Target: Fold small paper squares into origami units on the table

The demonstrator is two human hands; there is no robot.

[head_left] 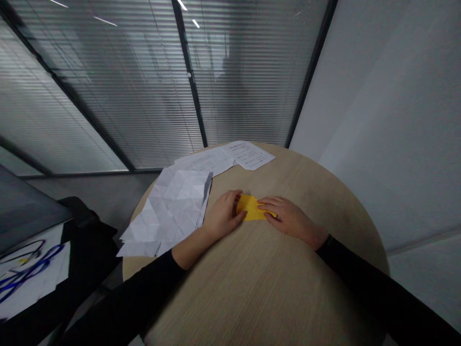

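Observation:
A small piece of folded yellow paper (pixel 251 207) lies on the round wooden table, between my two hands. At its left end, my left hand (pixel 226 214) has thumb and fingers closed around the edge. My right hand (pixel 286 217) grips the other end, fingers on top and thumb at the near side. Part of the paper's right end is covered by those fingers. Left of my left hand, creased white paper sheets (pixel 176 204) lie in a pile.
Printed sheets (pixel 248 154) lie at the far edge of the round table (pixel 281 283). Blue cords (pixel 34 269) rest on white paper at the lower left. Glass panels with blinds (pixel 245 86) stand behind the table, and a pale wall (pixel 389 125) rises at the right.

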